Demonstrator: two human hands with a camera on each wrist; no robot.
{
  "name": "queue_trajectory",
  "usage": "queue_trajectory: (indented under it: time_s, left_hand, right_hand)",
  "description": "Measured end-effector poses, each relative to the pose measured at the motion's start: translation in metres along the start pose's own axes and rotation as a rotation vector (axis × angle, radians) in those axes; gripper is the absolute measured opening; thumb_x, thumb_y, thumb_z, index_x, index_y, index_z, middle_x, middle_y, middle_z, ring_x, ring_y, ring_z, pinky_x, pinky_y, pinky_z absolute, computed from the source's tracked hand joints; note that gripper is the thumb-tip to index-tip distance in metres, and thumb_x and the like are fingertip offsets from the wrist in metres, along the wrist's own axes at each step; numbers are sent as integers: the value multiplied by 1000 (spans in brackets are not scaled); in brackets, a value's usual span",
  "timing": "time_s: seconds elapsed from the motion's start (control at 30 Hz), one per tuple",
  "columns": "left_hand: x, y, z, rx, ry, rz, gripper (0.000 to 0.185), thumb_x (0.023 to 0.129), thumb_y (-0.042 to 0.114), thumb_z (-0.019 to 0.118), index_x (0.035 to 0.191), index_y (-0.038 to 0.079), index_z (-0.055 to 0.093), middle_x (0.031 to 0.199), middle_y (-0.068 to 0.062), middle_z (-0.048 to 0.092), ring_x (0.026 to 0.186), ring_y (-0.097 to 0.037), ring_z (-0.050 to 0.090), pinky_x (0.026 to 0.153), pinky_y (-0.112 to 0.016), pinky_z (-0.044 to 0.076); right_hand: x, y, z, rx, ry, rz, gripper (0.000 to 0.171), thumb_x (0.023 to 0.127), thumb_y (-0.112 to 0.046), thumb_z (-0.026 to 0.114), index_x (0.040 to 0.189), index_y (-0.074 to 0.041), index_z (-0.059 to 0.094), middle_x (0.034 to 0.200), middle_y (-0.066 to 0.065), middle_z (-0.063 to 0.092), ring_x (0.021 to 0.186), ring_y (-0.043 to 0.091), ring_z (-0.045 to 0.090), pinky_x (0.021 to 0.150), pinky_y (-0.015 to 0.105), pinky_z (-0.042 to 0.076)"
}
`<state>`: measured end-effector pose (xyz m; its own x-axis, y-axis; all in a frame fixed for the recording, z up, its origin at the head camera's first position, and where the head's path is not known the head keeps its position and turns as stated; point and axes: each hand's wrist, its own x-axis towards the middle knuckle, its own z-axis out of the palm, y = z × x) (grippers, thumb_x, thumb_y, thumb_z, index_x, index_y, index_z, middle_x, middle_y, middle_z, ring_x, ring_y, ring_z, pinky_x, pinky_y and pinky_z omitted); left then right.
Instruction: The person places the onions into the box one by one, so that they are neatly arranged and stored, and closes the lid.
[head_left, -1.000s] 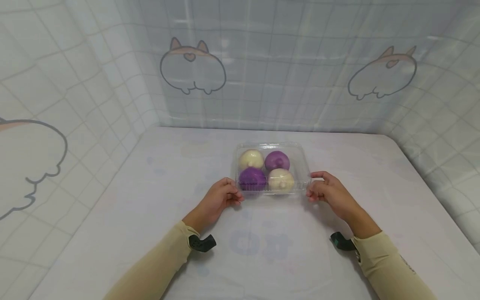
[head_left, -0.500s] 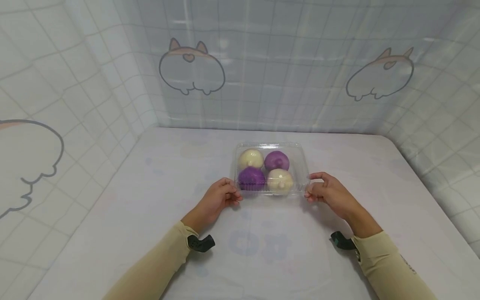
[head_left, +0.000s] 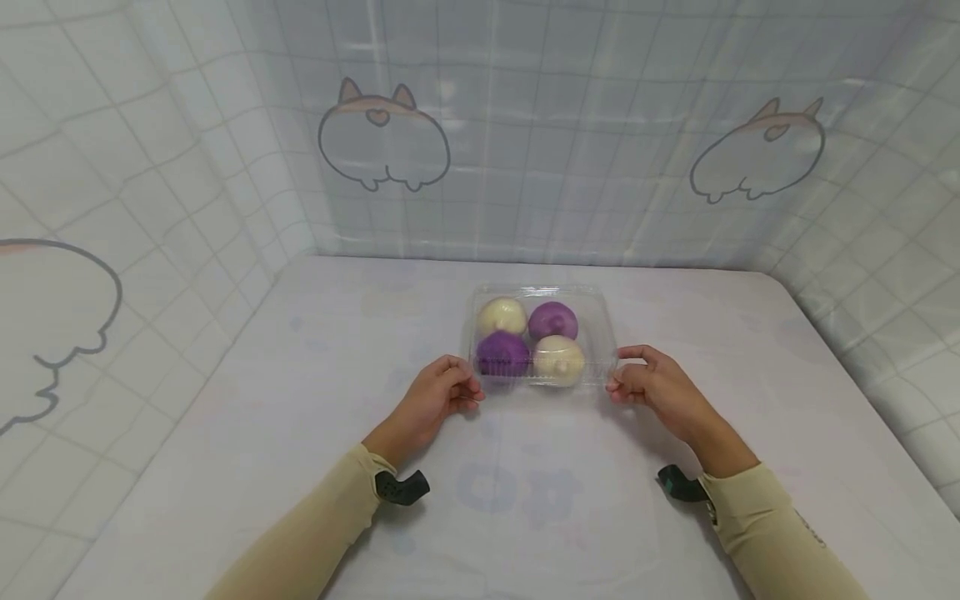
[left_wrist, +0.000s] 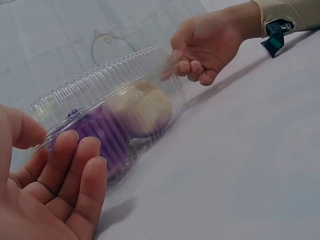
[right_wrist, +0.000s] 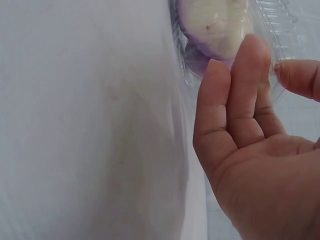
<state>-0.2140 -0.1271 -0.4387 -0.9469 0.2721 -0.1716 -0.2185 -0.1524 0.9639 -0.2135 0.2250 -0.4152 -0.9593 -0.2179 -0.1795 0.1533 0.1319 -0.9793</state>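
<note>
A clear plastic clamshell box sits on the table in the head view. Inside it are several round, nubbed, onion-like pieces, among them a dark purple one and a cream one. At the box's front left corner, my left hand pinches the rim between thumb and forefinger, its other fingers loosely bent below. My right hand grips the front right corner the same way. Ribbed box walls show in the left wrist view. Whether the base is lifted off the cloth, I cannot tell.
A white cloth with faint prints covers the table. Grid-patterned curtains with cartoon animal drawings stand behind it and on both sides. Dark devices are strapped at both wrists.
Both hands keep their hold on the box corners. The right hand has shifted very slightly left, and the box looks almost unmoved. The camera view has drifted a little.
</note>
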Motion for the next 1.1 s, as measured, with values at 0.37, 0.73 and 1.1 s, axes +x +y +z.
queue_trajectory:
  time_s: [0.37,0.73,1.1]
  left_hand:
    - [2,0,-2,-6,20,12,18,105,14,47,112,-3,49,91,-9,62,84,-21,65,77,-32,56]
    - [5,1,-8,-15,11,-12,26,106,18,49,117,-6,48,92,-10,62,86,-23,66,80,-33,56]
    - [1,18,-44,126,55,-36,31,103,18,49,119,-8,52,93,-10,64,88,-22,66,80,-32,55]
  right_hand:
    - [-3,0,-3,0,-31,5,39,101,-10,51,131,11,39,91,11,71,81,17,69,81,31,57]
    - [-1,2,-5,-48,-33,0,26,102,-12,51,117,9,49,96,13,67,88,20,69,82,34,57]
    - [2,10,-30,-171,9,6,45,107,-27,50,130,11,49,106,17,66,93,23,69,83,33,57]
